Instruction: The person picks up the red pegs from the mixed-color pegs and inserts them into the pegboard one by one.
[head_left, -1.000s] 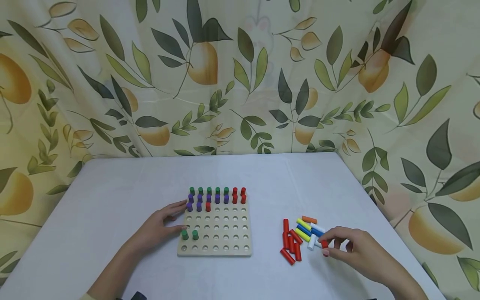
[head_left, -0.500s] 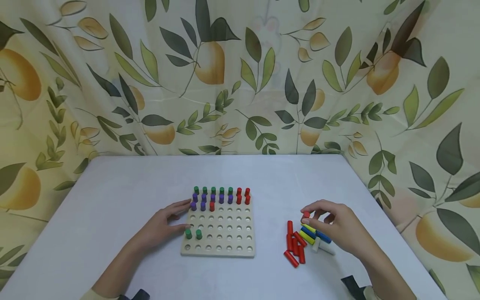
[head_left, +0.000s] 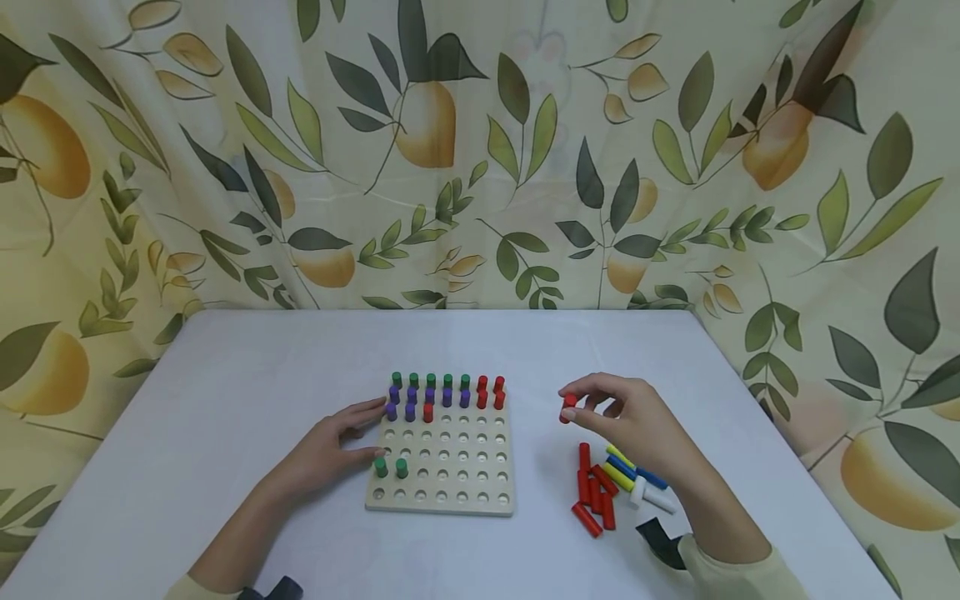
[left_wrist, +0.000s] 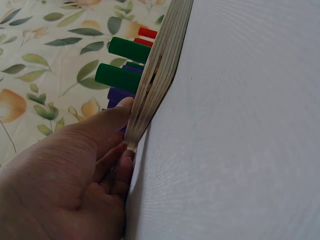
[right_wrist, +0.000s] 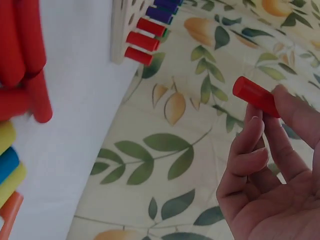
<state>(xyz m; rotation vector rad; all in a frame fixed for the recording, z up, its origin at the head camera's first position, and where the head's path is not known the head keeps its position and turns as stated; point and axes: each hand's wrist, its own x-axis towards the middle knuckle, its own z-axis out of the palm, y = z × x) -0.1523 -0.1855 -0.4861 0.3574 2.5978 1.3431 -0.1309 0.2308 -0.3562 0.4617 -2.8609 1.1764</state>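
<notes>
A pale wooden pegboard [head_left: 480,505] lies on the table, with green, purple and red pegs upright in its far rows. Two green pegs [head_left: 402,468] stand near its front left corner. My left hand [head_left: 322,450] rests against the board's left edge, thumb and fingers touching the side; the left wrist view shows the thumb beside the layered edge [left_wrist: 160,70]. Right of the board, my right hand [head_left: 637,417] pinches a red peg [right_wrist: 255,95] between thumb and fingertips, raised above the table. One end of that peg sticks out free.
Loose red pegs [head_left: 583,487] lie in a pile right of the board, below my right hand. Yellow, blue [head_left: 621,467] and white pegs [head_left: 658,500] lie beside them. An orange peg [right_wrist: 10,215] shows in the right wrist view. A fruit-patterned curtain [head_left: 465,167] hangs behind the table.
My right hand has lifted the red peg from the pile's right side and carried it left and away from me. The left hand keeps its place at the board.
</notes>
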